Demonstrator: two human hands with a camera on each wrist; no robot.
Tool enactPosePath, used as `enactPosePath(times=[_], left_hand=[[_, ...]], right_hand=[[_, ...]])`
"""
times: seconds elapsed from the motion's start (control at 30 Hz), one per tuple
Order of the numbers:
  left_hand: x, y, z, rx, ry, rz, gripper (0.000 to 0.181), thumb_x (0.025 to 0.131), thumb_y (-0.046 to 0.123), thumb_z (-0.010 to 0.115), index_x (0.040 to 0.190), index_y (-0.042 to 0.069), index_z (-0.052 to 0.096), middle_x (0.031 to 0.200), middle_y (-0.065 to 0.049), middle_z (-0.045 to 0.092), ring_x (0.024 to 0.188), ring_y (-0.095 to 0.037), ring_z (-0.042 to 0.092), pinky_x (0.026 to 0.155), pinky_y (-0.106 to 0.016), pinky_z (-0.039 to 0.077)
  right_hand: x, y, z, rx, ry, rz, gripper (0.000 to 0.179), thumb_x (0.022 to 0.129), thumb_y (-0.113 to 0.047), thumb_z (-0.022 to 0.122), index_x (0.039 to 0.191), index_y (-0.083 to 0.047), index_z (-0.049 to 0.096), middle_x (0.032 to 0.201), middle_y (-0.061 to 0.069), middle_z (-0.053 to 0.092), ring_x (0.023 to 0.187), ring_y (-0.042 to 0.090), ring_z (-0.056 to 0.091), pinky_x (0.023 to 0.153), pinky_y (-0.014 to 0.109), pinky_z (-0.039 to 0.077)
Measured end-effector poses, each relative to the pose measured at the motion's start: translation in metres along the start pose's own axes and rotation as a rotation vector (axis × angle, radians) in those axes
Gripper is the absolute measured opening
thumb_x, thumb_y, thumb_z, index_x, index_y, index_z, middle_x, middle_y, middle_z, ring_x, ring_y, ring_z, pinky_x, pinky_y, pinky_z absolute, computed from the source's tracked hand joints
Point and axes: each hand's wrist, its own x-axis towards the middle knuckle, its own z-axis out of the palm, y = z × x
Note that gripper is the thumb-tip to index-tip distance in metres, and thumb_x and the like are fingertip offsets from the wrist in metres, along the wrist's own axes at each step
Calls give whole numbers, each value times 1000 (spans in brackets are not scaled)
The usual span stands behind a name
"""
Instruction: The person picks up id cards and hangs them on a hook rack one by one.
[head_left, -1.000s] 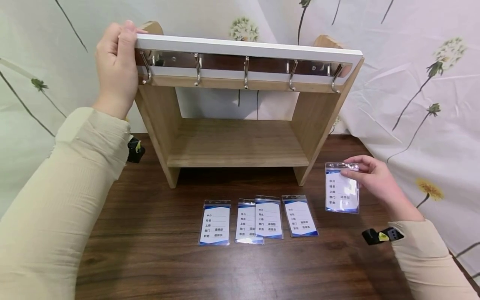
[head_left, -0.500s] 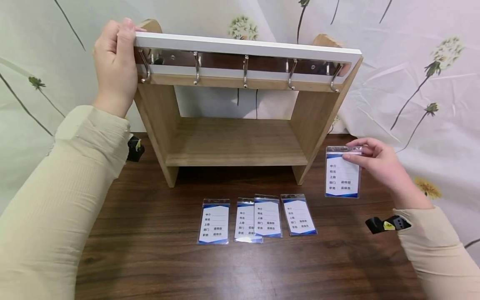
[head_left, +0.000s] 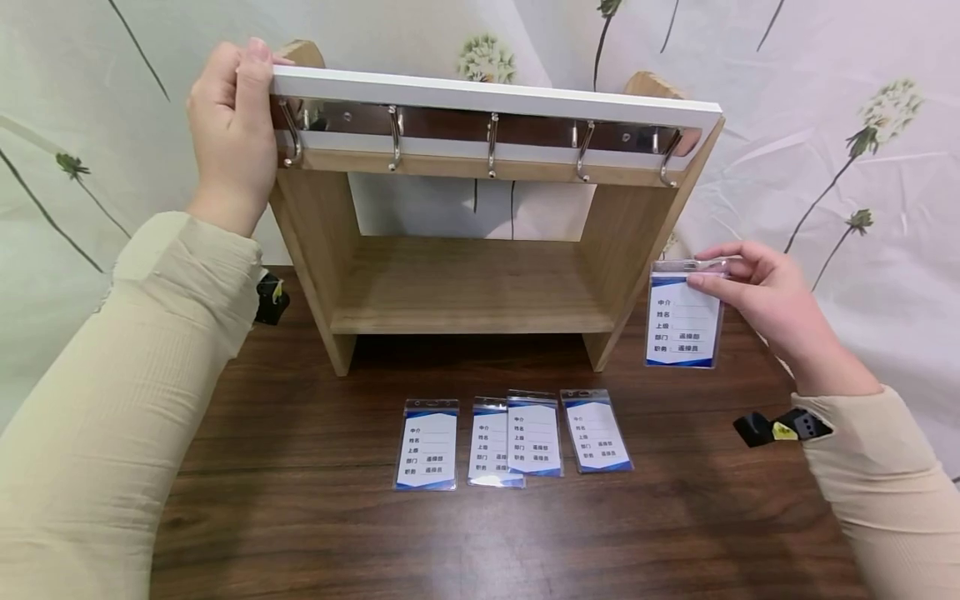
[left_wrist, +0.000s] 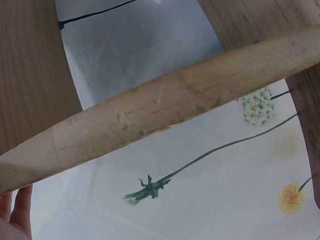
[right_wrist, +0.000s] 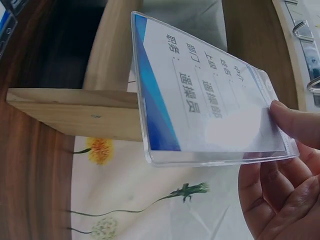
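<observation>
Between thumb and fingers, my right hand [head_left: 772, 296] pinches a clear-sleeved badge [head_left: 684, 321] by its top edge, upright in the air right of the wooden shelf [head_left: 472, 283]. The right wrist view shows the badge [right_wrist: 210, 100] close up, its printed side visible. My left hand [head_left: 234, 137] grips the left end of the white hook rail [head_left: 495, 93], which lies along the shelf's upper front. Several metal hooks [head_left: 492, 146] line the rail and bear nothing. In the left wrist view only a bit of my left hand [left_wrist: 17, 215] shows behind the wooden side.
More badges lie on the dark wooden table [head_left: 480, 542] before the shelf: a left badge [head_left: 426, 446], a middle badge [head_left: 536, 437] overlapping another badge [head_left: 487, 446], and a slightly turned right badge [head_left: 597, 433]. A flower-print cloth [head_left: 810, 108] hangs behind.
My right hand has risen with the badge from near table level to beside the shelf's right side. My left hand stays on the rail's end, and the other badges have not moved.
</observation>
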Motion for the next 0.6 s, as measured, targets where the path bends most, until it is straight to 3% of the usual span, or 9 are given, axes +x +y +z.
enactPosePath(times=[0.07, 0.2, 0.3, 0.6], left_hand=[[0, 0, 1, 6, -1, -2, 29, 101, 23, 46, 81, 34, 64, 84, 21, 62, 80, 1, 51, 73, -18, 33], [0, -2, 1, 13, 1, -10, 28, 101, 25, 47, 81, 34, 65, 85, 22, 63, 81, 1, 51, 74, -18, 34], [0, -2, 2, 18, 3, -8, 28, 101, 25, 47, 83, 34, 66, 87, 23, 64, 81, 1, 51, 74, -18, 34], [1, -2, 1, -2, 12, -5, 29, 101, 23, 47, 82, 34, 65, 85, 21, 65, 77, 1, 51, 71, -18, 33]], right_hand=[[1, -3, 0, -20, 11, -12, 24, 92, -14, 70, 115, -14, 65, 79, -27, 69, 70, 0, 63, 65, 15, 47], [4, -9, 1, 20, 8, -34, 22, 91, -11, 71, 110, -21, 67, 79, -25, 70, 69, 0, 61, 64, 16, 46], [8, -14, 1, 116, -3, -73, 26, 89, -4, 70, 105, -24, 67, 80, -20, 72, 68, 0, 62, 63, 15, 46], [16, -35, 5, 320, 4, -146, 21, 89, 1, 67, 101, -16, 70, 82, -12, 75, 68, 2, 64, 63, 15, 48]])
